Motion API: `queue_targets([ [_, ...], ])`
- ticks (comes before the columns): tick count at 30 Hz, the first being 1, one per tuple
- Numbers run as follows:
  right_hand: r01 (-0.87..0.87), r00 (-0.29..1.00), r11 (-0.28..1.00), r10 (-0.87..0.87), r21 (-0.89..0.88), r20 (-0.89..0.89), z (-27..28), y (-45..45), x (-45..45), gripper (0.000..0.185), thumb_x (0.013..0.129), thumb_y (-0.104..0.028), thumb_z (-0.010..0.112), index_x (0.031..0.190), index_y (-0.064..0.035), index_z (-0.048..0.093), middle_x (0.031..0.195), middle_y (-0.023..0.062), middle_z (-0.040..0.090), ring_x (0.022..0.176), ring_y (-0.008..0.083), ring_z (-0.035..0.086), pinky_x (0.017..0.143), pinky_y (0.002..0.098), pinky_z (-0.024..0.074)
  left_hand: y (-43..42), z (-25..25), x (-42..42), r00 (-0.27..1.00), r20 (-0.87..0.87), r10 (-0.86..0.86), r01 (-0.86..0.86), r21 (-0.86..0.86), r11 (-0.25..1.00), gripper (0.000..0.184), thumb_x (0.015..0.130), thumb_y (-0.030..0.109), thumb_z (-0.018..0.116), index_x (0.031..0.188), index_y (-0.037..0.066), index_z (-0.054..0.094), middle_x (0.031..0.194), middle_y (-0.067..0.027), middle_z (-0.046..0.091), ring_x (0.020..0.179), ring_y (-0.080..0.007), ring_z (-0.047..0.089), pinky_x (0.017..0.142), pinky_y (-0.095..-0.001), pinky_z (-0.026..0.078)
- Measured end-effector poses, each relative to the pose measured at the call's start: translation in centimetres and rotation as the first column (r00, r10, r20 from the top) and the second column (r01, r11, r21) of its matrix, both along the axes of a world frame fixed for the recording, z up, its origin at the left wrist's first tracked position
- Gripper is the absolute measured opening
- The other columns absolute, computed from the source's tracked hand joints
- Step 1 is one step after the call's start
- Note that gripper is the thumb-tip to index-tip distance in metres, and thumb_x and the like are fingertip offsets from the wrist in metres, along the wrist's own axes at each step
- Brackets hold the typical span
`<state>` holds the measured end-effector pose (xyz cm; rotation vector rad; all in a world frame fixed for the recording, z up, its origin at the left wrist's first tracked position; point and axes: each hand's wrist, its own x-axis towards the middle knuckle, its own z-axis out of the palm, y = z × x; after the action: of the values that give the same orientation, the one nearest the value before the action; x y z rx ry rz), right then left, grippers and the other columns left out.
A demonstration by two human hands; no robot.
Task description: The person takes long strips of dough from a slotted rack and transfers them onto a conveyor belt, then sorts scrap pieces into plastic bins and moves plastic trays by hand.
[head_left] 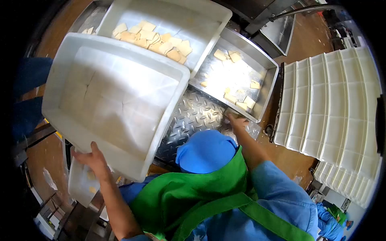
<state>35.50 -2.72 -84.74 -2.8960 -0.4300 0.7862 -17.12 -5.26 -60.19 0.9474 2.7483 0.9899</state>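
Note:
My left hand (93, 160) grips the near left rim of a large white plastic tub (164, 127), thumb over the edge and fingers below. Inside, the tub shows only scuffs and dark crack-like lines. My right hand (238, 121) is low beside the near wall of a shallow metal tray (268, 91), fingers curled. What lies in those fingers is hidden. Flat, pale yellow pieces (230, 98) lie scattered in the tray. Behind, a second white tub (205, 12) holds a heap of similar pieces (155, 40), partly covered by the first tub's rim.
Tread-patterned metal plate (193, 112) spans between tub and tray. Stacked white ribbed trays (321, 104) stand on the right. Another white container (80, 184) is below my left hand. A co-worker in blue and green (331, 221) is at the lower right.

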Motion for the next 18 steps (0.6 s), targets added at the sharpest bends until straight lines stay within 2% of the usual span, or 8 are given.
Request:
queue_targets([
  [3, 0.084, 0.996, 0.964, -0.089, -0.252, -0.005, -0.8, 3.4, -2.1, 0.142, 0.057, -0.065, 0.077, 0.145, -0.0025, -0.014, 0.153, 0.0228, -0.013, 0.141, 0.0416, 0.012, 0.111, 0.0477, 0.0261, -0.8, -0.4, 0.6, 0.982, -0.087, -0.165, 0.175, 0.133, 0.976, 0.089, 0.08, 0.018, 0.066, 0.144, -0.007, 0.01, 0.141, -0.0284, 0.024, 0.129, -0.0366, 0.03, 0.107, -0.0455, 0.028],
  [5, 0.03, 0.996, 0.98, -0.013, -0.197, 0.087, -0.8, 3.5, -3.2, 0.128, 0.063, -0.063, 0.074, 0.147, -0.0006, -0.001, 0.152, 0.0261, 0.003, 0.138, 0.042, 0.021, 0.108, 0.0556, 0.0251, -1.5, -0.1, 0.6, 0.972, -0.169, -0.162, 0.185, 0.134, 0.974, 0.09, 0.081, 0.024, 0.069, 0.145, -0.003, 0.012, 0.141, -0.0283, 0.026, 0.13, -0.0374, 0.03, 0.107, -0.0457, 0.027],
  [7, -0.339, 0.93, 0.921, 0.358, -0.19, 0.077, -2.2, 2.8, -2.4, 0.087, 0.074, -0.052, 0.067, 0.135, -0.0001, 0.032, 0.138, 0.0236, 0.033, 0.127, 0.0404, 0.037, 0.106, 0.0528, 0.0294, -2.1, 1.2, 1.8, 0.997, 0.031, -0.078, 0.07, 0.203, 0.977, 0.082, 0.084, 0.015, 0.064, 0.146, 0.0, 0.012, 0.141, -0.0264, 0.027, 0.129, -0.0346, 0.033, 0.106, -0.0431, 0.029],
  [9, -0.747, 0.634, 0.609, 0.774, -0.267, -0.008, -6.3, 2.1, -0.1, 0.047, 0.082, -0.039, 0.062, 0.111, -0.0018, 0.062, 0.116, 0.0183, 0.059, 0.113, 0.0376, 0.053, 0.102, 0.0464, 0.0363, -2.8, 2.0, 2.6, 0.989, 0.124, -0.08, 0.038, 0.315, 0.948, 0.079, 0.085, 0.011, 0.062, 0.146, 0.002, 0.012, 0.141, -0.0248, 0.027, 0.127, -0.0326, 0.035, 0.105, -0.0415, 0.031],
  [12, -0.86, 0.506, 0.458, 0.822, 0.224, 0.263, -12.0, 0.1, 2.6, 0.02, 0.082, -0.024, 0.06, 0.088, -0.0047, 0.063, 0.089, 0.0127, 0.063, 0.083, 0.0298, 0.061, 0.073, 0.0429, 0.0469, -3.8, 4.0, 3.9, 0.965, 0.233, -0.117, 0.004, 0.436, 0.9, 0.078, 0.085, 0.006, 0.058, 0.147, 0.005, 0.011, 0.14, -0.0225, 0.029, 0.126, -0.0312, 0.037, 0.105, -0.0406, 0.031],
  [14, -0.598, 0.692, 0.609, 0.72, 0.521, -0.048, -4.5, 2.4, -0.4, 0.01, 0.083, -0.016, 0.058, 0.086, -0.0063, 0.06, 0.077, 0.0077, 0.058, 0.06, 0.0204, 0.055, 0.051, 0.0355, 0.0439, -4.8, 5.7, 4.7, 0.954, 0.27, -0.131, 0.001, 0.436, 0.9, 0.077, 0.084, 0.0, 0.055, 0.146, 0.005, 0.011, 0.14, -0.0202, 0.03, 0.126, -0.0311, 0.038, 0.104, -0.0421, 0.03],
  [15, -0.217, 0.75, 0.77, 0.525, 0.6, -0.403, 2.2, 3.5, -3.5, 0.006, 0.084, -0.012, 0.056, 0.087, -0.0071, 0.059, 0.071, 0.0044, 0.054, 0.051, 0.0151, 0.05, 0.042, 0.0301, 0.0395, -5.8, 6.5, 4.7, 0.96, 0.257, -0.111, -0.019, 0.456, 0.89, 0.077, 0.084, 0.0, 0.055, 0.146, 0.005, 0.011, 0.14, -0.0202, 0.03, 0.126, -0.0311, 0.038, 0.104, -0.0421, 0.03],
  [18, 0.095, 0.641, 0.646, 0.542, 0.758, -0.543, 16.2, 7.8, -9.1, 0.011, 0.082, -0.005, 0.055, 0.093, -0.0063, 0.055, 0.069, 0.001, 0.051, 0.051, 0.0098, 0.047, 0.043, 0.0236, 0.0387, -9.5, 7.5, 5.2, 0.955, 0.219, -0.201, 0.1, 0.401, 0.911, 0.072, 0.083, -0.001, 0.055, 0.145, 0.001, 0.017, 0.139, -0.0196, 0.032, 0.127, -0.0312, 0.038, 0.104, -0.0415, 0.031],
])
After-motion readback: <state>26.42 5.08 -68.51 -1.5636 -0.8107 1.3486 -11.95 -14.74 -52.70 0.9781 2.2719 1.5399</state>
